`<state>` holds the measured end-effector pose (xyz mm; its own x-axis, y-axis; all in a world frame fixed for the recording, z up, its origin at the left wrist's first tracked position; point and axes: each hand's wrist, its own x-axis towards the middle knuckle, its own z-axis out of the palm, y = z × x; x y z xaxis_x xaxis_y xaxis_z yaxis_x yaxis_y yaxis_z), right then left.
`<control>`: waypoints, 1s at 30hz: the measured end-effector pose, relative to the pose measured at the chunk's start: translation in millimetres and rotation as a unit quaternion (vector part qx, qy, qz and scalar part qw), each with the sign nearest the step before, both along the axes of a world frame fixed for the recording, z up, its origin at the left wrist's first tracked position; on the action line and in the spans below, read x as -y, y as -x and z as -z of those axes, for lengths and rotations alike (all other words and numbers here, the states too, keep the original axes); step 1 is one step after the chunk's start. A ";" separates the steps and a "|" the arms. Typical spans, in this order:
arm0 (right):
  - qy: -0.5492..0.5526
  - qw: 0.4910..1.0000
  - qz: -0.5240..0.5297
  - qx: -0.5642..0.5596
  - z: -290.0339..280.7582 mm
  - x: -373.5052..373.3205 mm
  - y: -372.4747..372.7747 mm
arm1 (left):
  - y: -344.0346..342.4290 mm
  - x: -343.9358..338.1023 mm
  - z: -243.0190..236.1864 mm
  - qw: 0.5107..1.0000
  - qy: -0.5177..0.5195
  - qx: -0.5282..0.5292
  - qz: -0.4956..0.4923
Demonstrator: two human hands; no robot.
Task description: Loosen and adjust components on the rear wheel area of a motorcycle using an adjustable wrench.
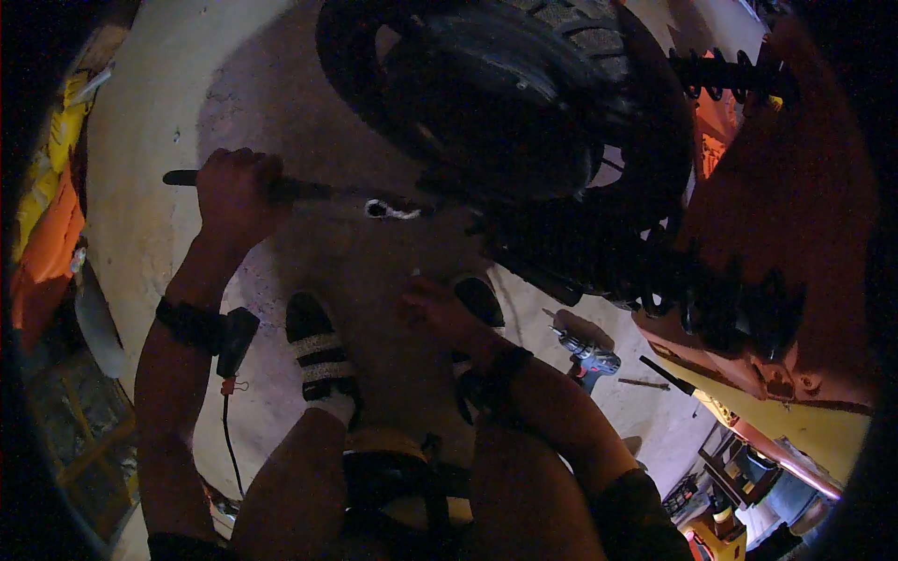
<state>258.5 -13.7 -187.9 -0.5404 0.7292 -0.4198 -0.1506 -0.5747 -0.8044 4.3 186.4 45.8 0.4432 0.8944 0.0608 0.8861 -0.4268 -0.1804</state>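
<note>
My left hand (pixel 238 192) is wrapped round the dark handle of a long bar (pixel 309 191). Its shaft runs right toward the underside of a black wheel (pixel 505 103); the far end is lost in shadow. Just below the shaft shows a small bright loop (pixel 379 208), too dim around it to name. My right hand (pixel 435 309) hovers above the floor by my right shoe (pixel 479 301). Its fingers look loosely curled and apart, with nothing visible in them, though the light is poor. Right of the wheel sits a black coil spring (pixel 725 299).
A cordless drill (pixel 587 355) lies on the floor at the right, near a thin rod (pixel 645 383). A reddish vehicle body (pixel 776 215) fills the right side, with another coil spring (pixel 734 75) above. Orange and yellow material (pixel 51 229) lies far left. A cable (pixel 229 439) hangs by my left forearm.
</note>
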 end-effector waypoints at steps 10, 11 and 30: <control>0.236 0.964 0.083 -0.092 -21.2 -11.3 13.5 | -17.0 10.3 -14.9 1.000 -0.017 -0.017 -0.006; 0.233 0.966 0.076 -0.086 -20.9 -12.3 11.7 | -20.0 9.7 -17.5 1.000 -0.022 -0.022 -0.004; -0.461 0.823 -0.144 0.298 -18.6 -9.2 4.9 | -36.2 -5.2 2.5 0.996 0.087 -0.025 -0.007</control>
